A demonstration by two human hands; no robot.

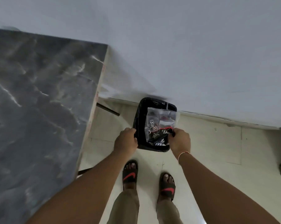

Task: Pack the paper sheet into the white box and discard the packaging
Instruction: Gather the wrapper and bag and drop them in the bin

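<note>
A: Starting at the left, what fills that side?

B: A dark marbled counter (39, 102), grey with pale veins. Its edge runs down toward the person's left arm. A thin dark rod pokes out beneath it, near the floor.

A: And the left hand?

B: The left hand (126, 139) reaches down to a black bin (140, 120) standing on the pale tiled floor (217, 143), against the foot of the white wall (168, 46). Its grip is curled over the bin's left rim, fingers tucked at the edge.

A: Where is the packaging?

B: The clear plastic packaging (160, 122) sits in the mouth of the bin, toward its right side. It is see-through, with white lettering on a black and red part at its lower end. The lettering is blurred, so I would not vouch for the wording.

A: Who holds it?

B: The right hand (180, 139), whose grip pinches the packaging's lower right corner. A thin orange thread (183, 154) circles that wrist.

A: Anything below?

B: Two feet in black sandals (130, 173) with red marks, on the tiles, and olive trouser legs. At the far right edge, a dark grey shape I cannot make out.
</note>
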